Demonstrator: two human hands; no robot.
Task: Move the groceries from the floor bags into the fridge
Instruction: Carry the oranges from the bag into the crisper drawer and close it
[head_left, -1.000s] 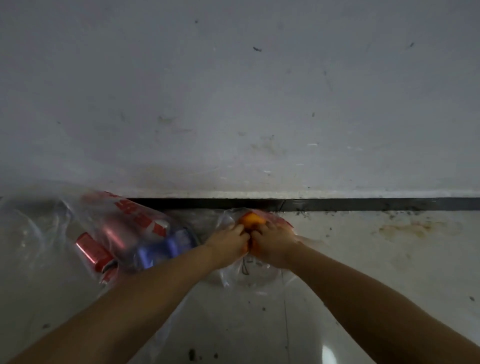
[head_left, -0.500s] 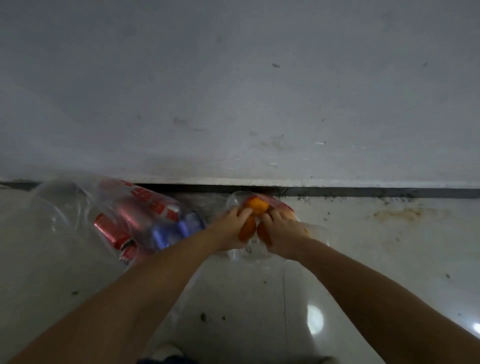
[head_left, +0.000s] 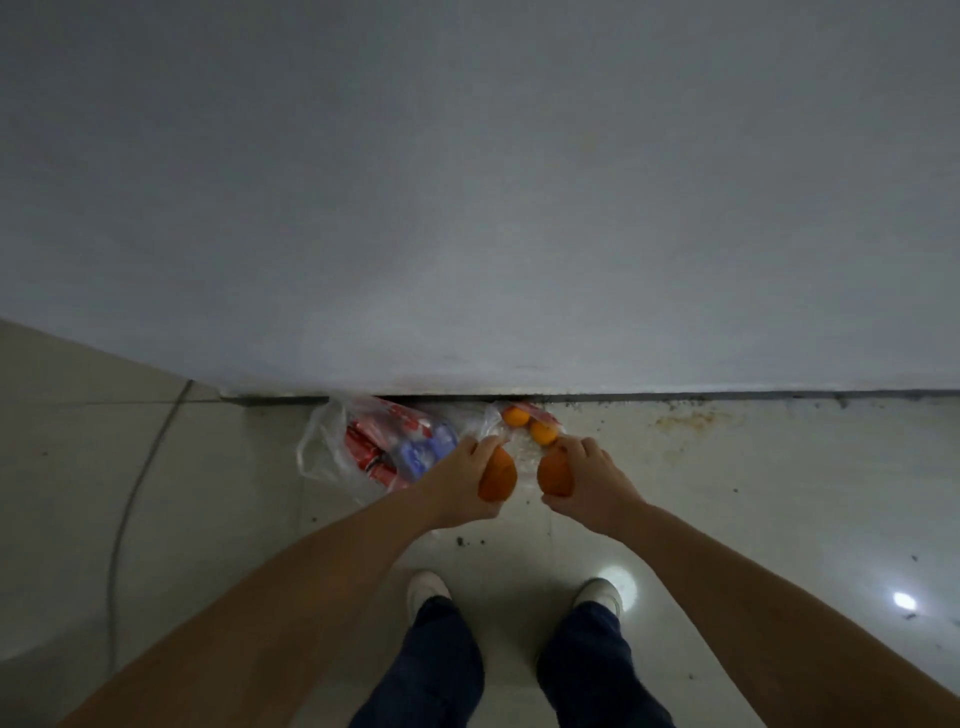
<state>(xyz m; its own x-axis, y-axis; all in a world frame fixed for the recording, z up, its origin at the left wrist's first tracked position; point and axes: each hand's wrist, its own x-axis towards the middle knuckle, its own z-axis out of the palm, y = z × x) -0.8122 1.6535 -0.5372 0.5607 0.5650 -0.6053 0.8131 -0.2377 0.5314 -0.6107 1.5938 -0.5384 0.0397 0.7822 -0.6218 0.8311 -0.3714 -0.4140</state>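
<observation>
My left hand (head_left: 460, 483) grips an orange (head_left: 497, 476) and my right hand (head_left: 592, 480) grips a second orange (head_left: 555, 475); both fruits hang above the floor, a little apart. Behind them a small clear bag (head_left: 498, 423) lies on the floor with two more oranges (head_left: 530, 423) inside. To its left a larger clear bag (head_left: 332, 447) holds red cans (head_left: 366, 447) and a blue item (head_left: 421, 452). Both bags sit against the foot of a big grey surface (head_left: 467, 208).
A pale tiled floor (head_left: 753, 493) with stains and specks stretches to the right. A thin cable (head_left: 137, 478) curves down the floor on the left. My two feet in white shoes (head_left: 426, 590) and dark trousers stand just below the hands.
Both hands have come out of the small bag, each with an orange, and lifted toward me. The view has risen and pulled back, so my legs and feet show.
</observation>
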